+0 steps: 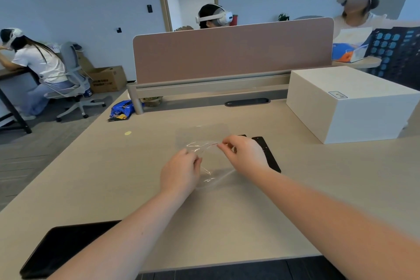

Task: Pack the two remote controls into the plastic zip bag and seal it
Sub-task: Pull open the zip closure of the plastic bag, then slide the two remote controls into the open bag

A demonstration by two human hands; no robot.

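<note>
A clear plastic zip bag (pixel 210 163) hangs just above the light wooden desk (pixel 227 207) between my hands. My left hand (pixel 180 171) pinches its near-left edge. My right hand (pixel 244 157) pinches the red-lined mouth at the upper right. A long black remote control (pixel 268 155) lies flat on the desk just right of my right hand. Only the far tip of a second black remote (pixel 242 135) shows behind that hand; the rest is hidden. Another clear bag (pixel 202 132) lies flat farther back.
A large white box (pixel 350 102) stands at the right. A pink divider panel (pixel 231 52) closes the desk's far side. A black tablet (pixel 61 248) lies at the near-left corner. A blue snack bag (pixel 123 109) sits at the far left. Three people wearing headsets sit around.
</note>
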